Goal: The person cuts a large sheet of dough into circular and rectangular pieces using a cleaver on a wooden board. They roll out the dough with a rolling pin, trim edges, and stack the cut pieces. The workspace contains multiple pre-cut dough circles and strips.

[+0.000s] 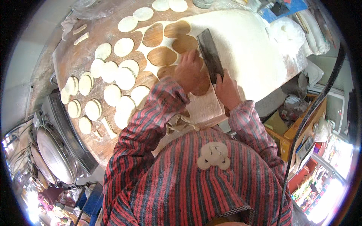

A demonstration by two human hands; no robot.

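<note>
My right hand (227, 91) is wrapped round the handle of a knife with a broad dark blade (210, 52). The blade lies along the line between a smooth rolled dough sheet (247, 49) and a web of dough (168, 40) with round holes cut through it. Just left of the knife, my left hand (187, 71) is over the holed dough with its fingers curled down. It is slightly blurred, and what its fingertips hold is hidden. Many cut dough rounds (125, 78) lie to the left, some in small stacks.
The wooden board (62, 62) is dusted with flour. Dough strips (108, 127) lie near its left edge. Plastic bags (285, 34) sit at the far right. Round metal lids (56, 154) stand at the lower left, and a black cable (320, 100) hangs on the right.
</note>
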